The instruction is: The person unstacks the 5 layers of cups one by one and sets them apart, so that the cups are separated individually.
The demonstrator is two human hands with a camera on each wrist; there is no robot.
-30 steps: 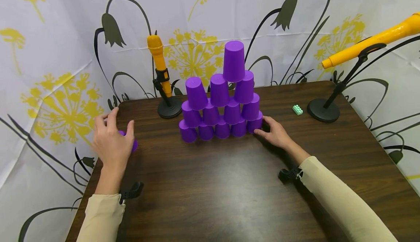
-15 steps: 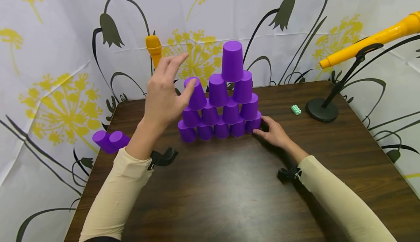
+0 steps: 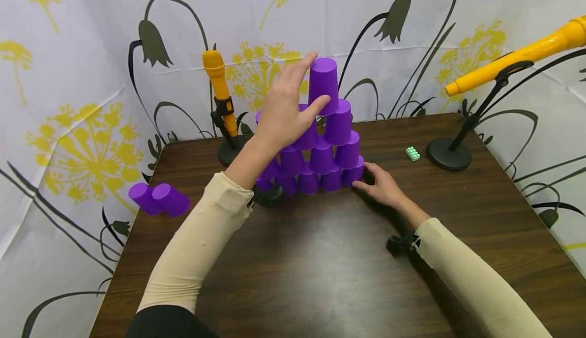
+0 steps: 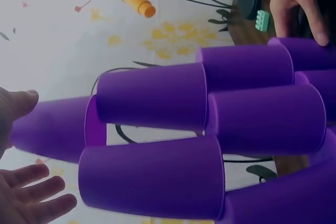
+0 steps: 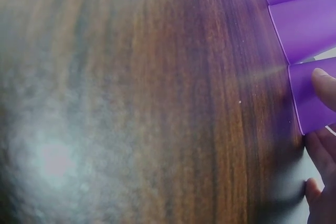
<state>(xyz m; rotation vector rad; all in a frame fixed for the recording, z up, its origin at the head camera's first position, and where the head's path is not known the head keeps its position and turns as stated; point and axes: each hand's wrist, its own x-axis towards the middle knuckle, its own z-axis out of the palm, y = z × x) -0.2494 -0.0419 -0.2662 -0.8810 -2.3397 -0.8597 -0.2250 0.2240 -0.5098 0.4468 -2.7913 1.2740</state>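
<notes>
Purple cups stand upside down in a stacked pyramid in the middle of the table, with a single cup (image 3: 323,79) on top. My left hand (image 3: 286,106) is raised beside that top cup, thumb in front and fingers spread. In the left wrist view the top cup (image 4: 58,127) lies between thumb and fingers, with a gap on the finger side. My right hand (image 3: 385,186) holds the bottom row's rightmost cup (image 3: 354,171), thumb (image 5: 326,88) on its front and fingers round its right side. My left hand and forearm hide part of the pyramid's left side.
Two more purple cups, one (image 3: 170,200) close beside another (image 3: 144,198), stand near the table's left edge. Behind the pyramid's left is a yellow microphone (image 3: 218,81) on a black stand; a second yellow microphone (image 3: 517,60) is at right. A green toy brick (image 3: 412,153) lies nearby.
My left hand has moved from the two cups at left, up and right across the pyramid to the top cup. My right hand has stayed at the bottom right cup.
</notes>
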